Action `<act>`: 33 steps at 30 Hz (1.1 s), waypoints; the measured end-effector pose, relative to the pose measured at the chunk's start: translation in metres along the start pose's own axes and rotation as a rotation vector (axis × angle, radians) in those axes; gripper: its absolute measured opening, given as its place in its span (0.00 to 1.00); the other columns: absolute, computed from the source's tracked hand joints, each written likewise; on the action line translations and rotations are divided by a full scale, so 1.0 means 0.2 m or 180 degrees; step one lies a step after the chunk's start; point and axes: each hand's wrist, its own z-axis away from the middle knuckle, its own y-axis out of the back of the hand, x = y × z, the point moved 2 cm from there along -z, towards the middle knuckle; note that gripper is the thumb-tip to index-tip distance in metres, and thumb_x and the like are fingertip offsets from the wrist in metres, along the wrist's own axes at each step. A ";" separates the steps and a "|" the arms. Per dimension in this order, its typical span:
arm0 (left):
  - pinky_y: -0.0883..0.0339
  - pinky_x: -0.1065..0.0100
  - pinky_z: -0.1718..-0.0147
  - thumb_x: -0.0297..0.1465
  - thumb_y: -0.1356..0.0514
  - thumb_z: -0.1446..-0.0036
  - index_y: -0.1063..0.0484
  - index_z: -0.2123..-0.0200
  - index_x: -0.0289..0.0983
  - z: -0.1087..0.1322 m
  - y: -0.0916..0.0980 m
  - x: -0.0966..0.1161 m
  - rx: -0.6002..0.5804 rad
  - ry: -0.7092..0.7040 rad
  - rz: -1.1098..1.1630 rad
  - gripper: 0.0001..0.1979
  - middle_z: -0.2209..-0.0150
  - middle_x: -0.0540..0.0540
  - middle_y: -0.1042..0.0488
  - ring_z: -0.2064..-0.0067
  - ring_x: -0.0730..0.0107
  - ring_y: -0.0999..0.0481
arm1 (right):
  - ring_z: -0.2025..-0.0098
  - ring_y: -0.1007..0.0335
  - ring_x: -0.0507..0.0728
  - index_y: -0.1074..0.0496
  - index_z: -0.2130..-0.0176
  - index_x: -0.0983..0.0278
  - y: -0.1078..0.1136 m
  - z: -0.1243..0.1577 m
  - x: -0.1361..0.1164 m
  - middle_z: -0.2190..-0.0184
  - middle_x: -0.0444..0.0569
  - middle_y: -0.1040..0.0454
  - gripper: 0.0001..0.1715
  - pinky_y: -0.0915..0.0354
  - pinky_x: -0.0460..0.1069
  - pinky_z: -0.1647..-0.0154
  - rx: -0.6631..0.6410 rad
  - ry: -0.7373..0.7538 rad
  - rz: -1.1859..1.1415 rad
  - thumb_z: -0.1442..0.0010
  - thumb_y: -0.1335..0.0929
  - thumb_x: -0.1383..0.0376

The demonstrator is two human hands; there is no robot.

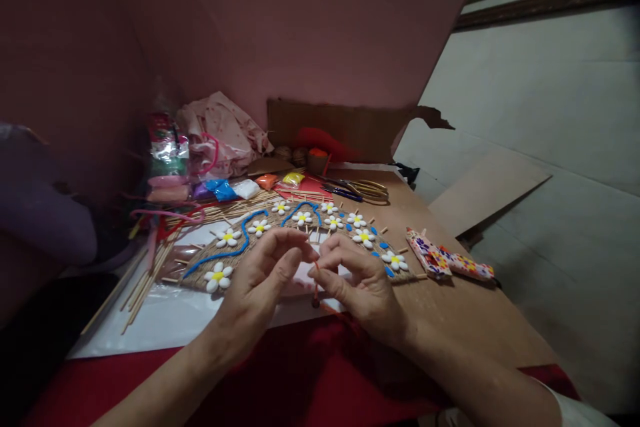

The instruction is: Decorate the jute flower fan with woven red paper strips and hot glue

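My right hand [357,280] pinches a thin orange cord [317,270] between thumb and forefinger. Below the pinch the cord hangs with a small dark reddish piece [315,301] at its end, too small to identify. Fingers curled and thumb drawn in, my left hand [270,273] meets the right fingertips at the cord's top. Just beyond both hands lies an arched, twine-wrapped stick frame [195,273]. White flowers with yellow centres [219,277], blue wavy lines [245,233] and blue oval dots [383,245] decorate it. My hands hide part of its middle.
Thin wooden sticks [150,280] lie at the left on white sheeting [110,330]. Behind are coloured clay packets [220,189], scissors [367,191], balls of twine [299,157] and a cardboard piece [345,127]. A flower-patterned glue gun [450,260] rests at the right.
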 end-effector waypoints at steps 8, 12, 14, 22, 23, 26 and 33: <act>0.37 0.65 0.58 0.33 0.39 0.46 0.25 0.66 0.35 -0.02 -0.03 -0.06 -0.0791 0.0817 0.0828 0.08 0.68 0.45 0.27 0.64 0.67 0.29 | 0.62 0.39 0.54 0.25 0.69 0.56 0.03 -0.03 0.05 0.70 0.44 0.37 0.03 0.39 0.52 0.57 0.0324 0.0161 -0.0217 0.44 0.31 0.64; 0.38 0.68 0.62 0.32 0.39 0.46 0.26 0.70 0.33 -0.02 -0.04 -0.07 -0.0938 0.0907 0.0871 0.07 0.71 0.46 0.28 0.67 0.70 0.30 | 0.61 0.38 0.53 0.25 0.70 0.57 0.03 -0.04 0.06 0.66 0.44 0.36 0.02 0.38 0.51 0.57 0.0129 -0.0073 -0.0717 0.45 0.30 0.63; 0.37 0.67 0.62 0.31 0.39 0.46 0.26 0.71 0.33 -0.02 -0.04 -0.07 -0.0966 0.0978 0.0967 0.06 0.71 0.45 0.28 0.67 0.70 0.29 | 0.62 0.37 0.52 0.26 0.72 0.58 0.03 -0.05 0.07 0.66 0.44 0.35 0.03 0.37 0.50 0.59 0.0116 -0.0220 -0.1037 0.46 0.29 0.62; 0.32 0.60 0.59 0.27 0.40 0.46 0.30 0.69 0.34 -0.02 -0.05 -0.08 -0.0982 0.1552 0.1513 0.02 0.67 0.43 0.25 0.66 0.67 0.24 | 0.70 0.39 0.50 0.28 0.74 0.61 0.06 -0.07 0.10 0.72 0.41 0.33 0.07 0.39 0.46 0.65 0.0527 -0.0629 -0.1452 0.48 0.29 0.61; 0.32 0.61 0.61 0.27 0.41 0.46 0.31 0.69 0.34 -0.02 -0.05 -0.08 -0.0985 0.1579 0.1523 0.02 0.68 0.43 0.25 0.67 0.66 0.23 | 0.71 0.39 0.50 0.28 0.74 0.61 0.06 -0.07 0.10 0.73 0.41 0.33 0.07 0.39 0.46 0.66 0.0563 -0.0679 -0.1491 0.48 0.29 0.61; 0.30 0.64 0.65 0.27 0.41 0.46 0.32 0.69 0.33 -0.02 -0.04 -0.09 -0.1030 0.1604 0.1527 0.03 0.68 0.42 0.24 0.68 0.65 0.22 | 0.72 0.40 0.50 0.28 0.73 0.61 0.06 -0.07 0.12 0.75 0.41 0.34 0.07 0.40 0.45 0.68 0.0609 -0.0800 -0.1557 0.47 0.30 0.60; 0.29 0.68 0.71 0.29 0.42 0.45 0.31 0.67 0.32 -0.02 -0.03 -0.10 -0.1097 0.1576 0.1520 0.05 0.69 0.40 0.24 0.71 0.67 0.22 | 0.75 0.40 0.49 0.29 0.73 0.64 0.06 -0.08 0.11 0.76 0.42 0.33 0.09 0.39 0.44 0.72 0.0708 -0.1180 -0.1871 0.48 0.29 0.60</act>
